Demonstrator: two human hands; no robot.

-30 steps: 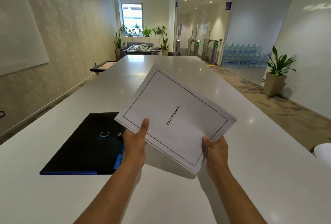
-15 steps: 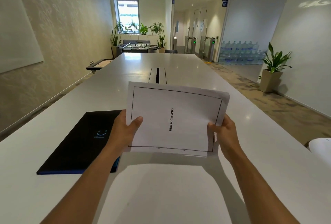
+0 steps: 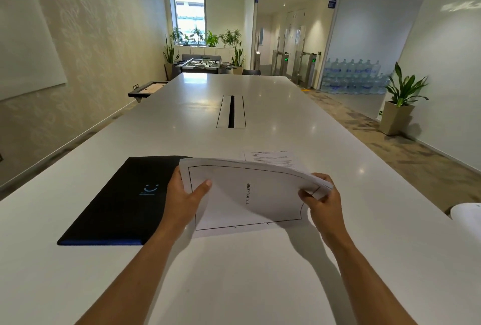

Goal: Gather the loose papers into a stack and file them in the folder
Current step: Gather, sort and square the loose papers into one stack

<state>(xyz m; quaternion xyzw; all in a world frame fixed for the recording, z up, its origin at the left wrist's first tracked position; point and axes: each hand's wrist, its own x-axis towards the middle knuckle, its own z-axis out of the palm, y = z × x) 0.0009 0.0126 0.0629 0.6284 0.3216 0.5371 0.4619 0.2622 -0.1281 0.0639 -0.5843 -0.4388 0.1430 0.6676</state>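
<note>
The stack (image 3: 250, 194) sits between both hands, its long axis running left to right, near edge on the table (image 3: 234, 285). The folder (image 3: 122, 202) lies closed just left of the left hand (image 3: 182, 199), so that hand is nearer. Left hand pinches the stack's left edge; right hand (image 3: 321, 201) curls round the bowed right edge. One sheet (image 3: 273, 158) lies beyond the stack.

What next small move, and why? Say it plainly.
Probably set the stack down and pick up the loose sheet lying on the table just beyond it. Both hands, left and right, grip the stack, that page is still ungathered, and the folder is shut.
</note>
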